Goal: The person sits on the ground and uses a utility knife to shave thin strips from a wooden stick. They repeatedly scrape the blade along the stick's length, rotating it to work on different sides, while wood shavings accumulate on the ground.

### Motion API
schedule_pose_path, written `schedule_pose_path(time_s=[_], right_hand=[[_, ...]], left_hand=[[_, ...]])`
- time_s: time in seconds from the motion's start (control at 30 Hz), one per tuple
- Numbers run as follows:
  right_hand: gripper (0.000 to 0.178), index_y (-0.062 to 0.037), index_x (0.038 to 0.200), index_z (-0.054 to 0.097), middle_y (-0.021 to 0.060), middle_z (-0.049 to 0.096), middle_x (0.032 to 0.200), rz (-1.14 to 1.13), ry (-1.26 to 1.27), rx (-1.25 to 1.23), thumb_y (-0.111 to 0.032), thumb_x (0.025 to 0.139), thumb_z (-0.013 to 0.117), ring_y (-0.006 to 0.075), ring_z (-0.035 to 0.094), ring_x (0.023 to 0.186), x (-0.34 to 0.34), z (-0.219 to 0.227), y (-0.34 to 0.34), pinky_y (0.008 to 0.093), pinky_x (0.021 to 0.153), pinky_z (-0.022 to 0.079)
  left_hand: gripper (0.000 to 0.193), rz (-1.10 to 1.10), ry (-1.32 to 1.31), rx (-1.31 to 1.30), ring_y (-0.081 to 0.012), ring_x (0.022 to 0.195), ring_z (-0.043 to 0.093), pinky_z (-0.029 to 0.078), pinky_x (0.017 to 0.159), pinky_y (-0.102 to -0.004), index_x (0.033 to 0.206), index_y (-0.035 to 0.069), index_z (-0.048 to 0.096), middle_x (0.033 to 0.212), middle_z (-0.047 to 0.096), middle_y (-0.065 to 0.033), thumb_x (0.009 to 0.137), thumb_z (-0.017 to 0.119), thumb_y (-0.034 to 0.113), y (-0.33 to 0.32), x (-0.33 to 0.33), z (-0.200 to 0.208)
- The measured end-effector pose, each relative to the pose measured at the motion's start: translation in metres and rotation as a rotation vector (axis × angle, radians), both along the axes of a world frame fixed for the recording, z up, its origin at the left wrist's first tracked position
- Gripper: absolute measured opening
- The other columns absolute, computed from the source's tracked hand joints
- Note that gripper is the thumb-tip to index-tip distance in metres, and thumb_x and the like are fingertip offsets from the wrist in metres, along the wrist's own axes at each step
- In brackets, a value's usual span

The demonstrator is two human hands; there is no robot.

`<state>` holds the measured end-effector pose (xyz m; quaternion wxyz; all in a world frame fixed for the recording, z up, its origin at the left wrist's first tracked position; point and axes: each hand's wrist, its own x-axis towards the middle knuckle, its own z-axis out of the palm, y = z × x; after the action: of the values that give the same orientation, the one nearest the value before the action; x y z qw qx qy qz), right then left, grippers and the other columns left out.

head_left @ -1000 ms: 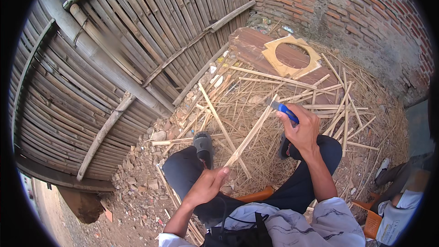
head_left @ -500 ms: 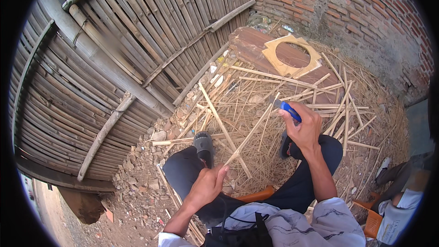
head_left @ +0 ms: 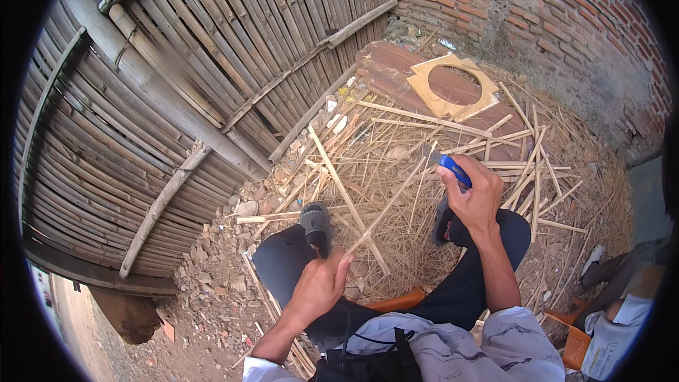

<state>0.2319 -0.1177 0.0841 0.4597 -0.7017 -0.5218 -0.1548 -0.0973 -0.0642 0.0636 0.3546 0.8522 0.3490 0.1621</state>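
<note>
My left hand (head_left: pixel 320 284) is closed round the near end of a thin bamboo strip (head_left: pixel 391 206), which slants up and away to the right. In my right hand (head_left: pixel 475 194) is a utility knife with a blue handle (head_left: pixel 455 170). Its grey blade (head_left: pixel 428 154) lies at the strip's far end; whether it cuts into the wood I cannot tell. Below the strip another bamboo stick (head_left: pixel 336 177) lies slanting over the litter, crossing under it near my left hand.
Split bamboo sticks (head_left: pixel 535 177) lie piled at the right on straw-like shavings (head_left: pixel 424 262). Behind them is a brown board (head_left: pixel 385 64) with a cut-out cardboard piece (head_left: pixel 424 88). A bamboo fence (head_left: pixel 233 42) stands left, a brick wall (head_left: pixel 566 28) right. Another person's leg (head_left: pixel 612 269) shows at the right.
My right hand and the knife have shifted slightly to the right along the strip's far end. My left hand keeps its hold in almost the same place.
</note>
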Motion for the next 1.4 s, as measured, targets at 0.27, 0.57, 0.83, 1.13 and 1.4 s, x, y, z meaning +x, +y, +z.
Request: schedule_pose_path(time_s=[0.27,0.57,0.83,1.13,1.4], right_hand=[[0.034,-0.0003,0.109,0.082,0.0059,0.066,0.071,-0.4,0.324,0.025,-0.034,0.104,0.077,0.014,0.054,0.058,0.072,0.015,-0.016,0.0336,0.054,0.039],[0.034,0.0002,0.106,0.074,0.0012,0.055,0.067,0.146,0.461,-0.063,-0.034,0.109,0.07,0.0089,0.044,0.065,0.033,-0.017,0.009,0.0331,0.059,0.036],[0.033,-0.0003,0.112,0.069,0.0115,0.069,0.079,0.409,0.345,-0.148,-0.033,0.108,0.07,0.0219,0.064,0.065,-0.014,-0.01,0.004,0.0369,0.063,0.05],[0.032,-0.003,0.103,0.076,0.0105,0.077,0.088,0.473,-0.021,-0.164,-0.032,0.096,0.085,0.0278,0.076,0.07,-0.051,-0.026,-0.003,0.037,0.059,0.057],[0.031,-0.0052,0.105,0.076,0.0079,0.076,0.086,0.529,-0.029,-0.13,-0.033,0.095,0.085,0.0267,0.075,0.067,-0.062,-0.031,-0.006,0.0372,0.057,0.056]], left_hand=[[0.051,-0.093,-0.124,-0.695,-0.0078,0.059,0.037,0.033,0.053,-0.0275,0.085,0.007,0.051,0.068,0.041,0.0044,0.123,0.04,0.039,0.011,-0.041,-0.011],[0.055,0.062,-0.22,-0.814,-0.0088,0.06,0.037,0.032,0.054,-0.0279,0.083,0.009,0.048,0.069,0.038,0.0038,0.122,0.038,0.046,0.015,-0.038,-0.012],[0.06,0.042,-0.196,-1.037,-0.0069,0.056,0.031,0.024,0.05,-0.0262,0.083,0.014,0.044,0.069,0.033,0.0058,0.119,0.034,0.061,0.014,-0.021,-0.019],[0.06,0.054,-0.238,-0.814,-0.0113,0.06,0.035,0.033,0.055,-0.0319,0.08,0.009,0.045,0.067,0.038,0.0027,0.121,0.034,0.052,0.005,0.018,-0.019],[0.047,0.098,-0.219,-0.292,-0.0371,0.063,0.057,0.044,0.063,-0.0472,0.093,-0.001,0.057,0.067,0.055,-0.018,0.121,0.042,0.034,-0.005,0.044,-0.013]])
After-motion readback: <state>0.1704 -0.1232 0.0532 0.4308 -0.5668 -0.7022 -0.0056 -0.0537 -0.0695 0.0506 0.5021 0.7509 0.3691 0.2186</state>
